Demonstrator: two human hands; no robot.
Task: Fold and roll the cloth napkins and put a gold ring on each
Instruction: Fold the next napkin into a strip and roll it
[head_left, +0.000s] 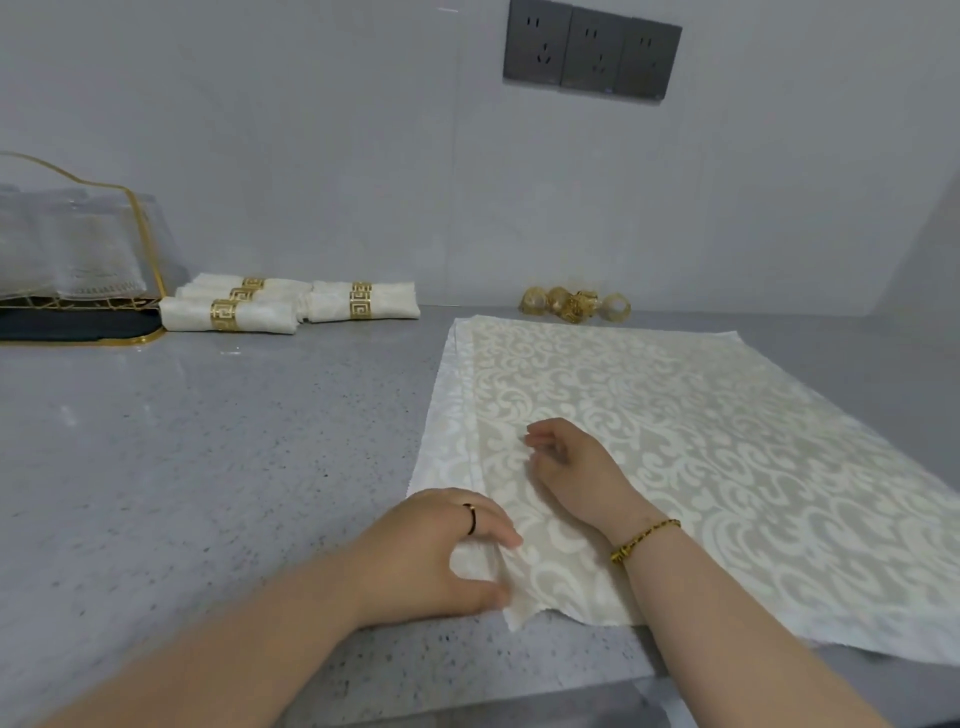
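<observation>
I'm working on a fresh napkin (701, 441) now. It's lying flat and patterned on the counter (208, 441), right in front of me, with its left edge lying in a narrow double layer. My left hand (436, 551) is pinching the near left corner, thumb and fingers clamped on a pucker of cloth. My right hand (566, 467) is resting on the napkin just beyond it, fingers loosely curled and gripping nothing that I can see.

So this one is barely started, I'd say: folding is only beginning, and rolling and ringing are yet to come. Further back on the left, the finished rolls (228, 314) are lying together, four as far as I can count, each wearing its gold band. A small heap of loose rings (574, 304) is waiting by the wall, so more napkins are likely due.

At the far left a clear gold-trimmed holder (140, 234) is standing, with what looks like folded white cloth inside, though it's too hazy to be sure.
</observation>
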